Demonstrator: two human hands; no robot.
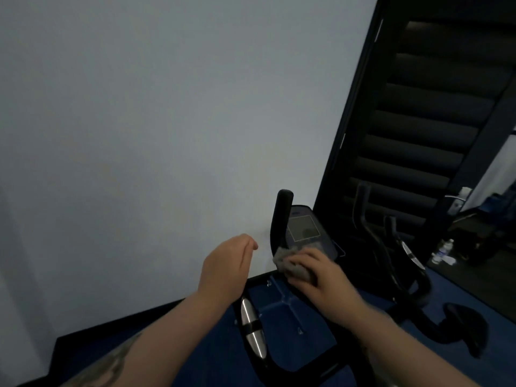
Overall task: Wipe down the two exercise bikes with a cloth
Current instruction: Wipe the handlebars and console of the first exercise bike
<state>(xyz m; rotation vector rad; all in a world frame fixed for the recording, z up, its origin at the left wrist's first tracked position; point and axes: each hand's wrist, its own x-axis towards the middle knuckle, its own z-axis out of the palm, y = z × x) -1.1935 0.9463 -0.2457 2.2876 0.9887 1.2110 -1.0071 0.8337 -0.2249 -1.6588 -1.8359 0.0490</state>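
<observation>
Right now the right hand [318,272] grips a crumpled grey cloth [290,263] and presses it against the near bike [282,275], at the foot of its upright handlebar [282,216], just below the console screen [304,231]. To its left, the left hand [226,263] hovers with relaxed fingers, holding nothing. A second bike [405,263] stands beyond to the right.

right hand [321,277] holds grey cloth [293,265] against near bike's console [304,233], just beside the upright handlebar [282,219]. left hand [226,263] hovers loose, holding nothing. second bike [396,252] to the right, blue floor [279,303].
</observation>
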